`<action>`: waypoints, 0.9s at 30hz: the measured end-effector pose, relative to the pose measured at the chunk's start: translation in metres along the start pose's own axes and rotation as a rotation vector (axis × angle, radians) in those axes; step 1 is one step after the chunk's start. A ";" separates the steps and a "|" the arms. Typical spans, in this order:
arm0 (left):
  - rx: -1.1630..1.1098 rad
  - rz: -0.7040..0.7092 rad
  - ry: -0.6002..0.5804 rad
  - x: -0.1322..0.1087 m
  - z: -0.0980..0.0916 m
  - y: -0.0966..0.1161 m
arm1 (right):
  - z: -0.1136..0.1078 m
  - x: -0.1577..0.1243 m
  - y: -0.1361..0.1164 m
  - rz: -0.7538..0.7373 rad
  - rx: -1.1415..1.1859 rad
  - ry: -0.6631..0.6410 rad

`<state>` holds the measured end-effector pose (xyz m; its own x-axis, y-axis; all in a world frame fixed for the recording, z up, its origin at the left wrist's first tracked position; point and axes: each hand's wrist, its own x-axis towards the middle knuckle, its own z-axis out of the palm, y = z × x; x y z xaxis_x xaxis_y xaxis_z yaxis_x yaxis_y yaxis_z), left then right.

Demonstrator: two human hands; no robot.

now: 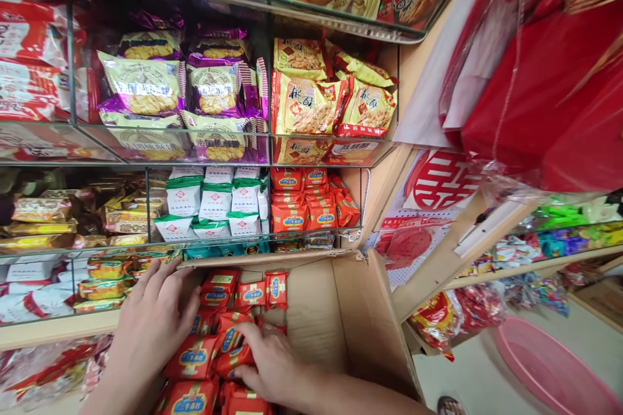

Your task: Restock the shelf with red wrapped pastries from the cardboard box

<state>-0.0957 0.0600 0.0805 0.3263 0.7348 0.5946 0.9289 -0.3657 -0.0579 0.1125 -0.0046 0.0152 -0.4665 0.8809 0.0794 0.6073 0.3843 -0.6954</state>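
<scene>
one left hand (153, 321), one right hand (272, 363), one cardboard box (370, 324), one pink basin (549, 369) lower right, about nine white-green packs (215, 202)

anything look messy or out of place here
Only the red packets in the cardboard box: they lie jumbled at odd angles, unlike the neat stacks on the shelf. Nothing looks torn or spilled.

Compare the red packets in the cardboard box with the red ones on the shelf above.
The boxed packets lie loose and jumbled; the shelf packets are stacked in piles. The left hand and right hand touch the boxed packets; the shelf packets sit untouched. Both share a red wrapper with a blue label.
</scene>
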 end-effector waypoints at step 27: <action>-1.511 -0.893 -0.466 0.000 -0.022 0.109 | -0.078 -0.041 -0.030 0.171 0.724 0.416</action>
<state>0.0016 0.0082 0.0919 0.1374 0.9639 -0.2283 -0.0210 0.2333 0.9722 0.1634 -0.0307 0.0882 -0.0460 0.9950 0.0891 0.0204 0.0901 -0.9957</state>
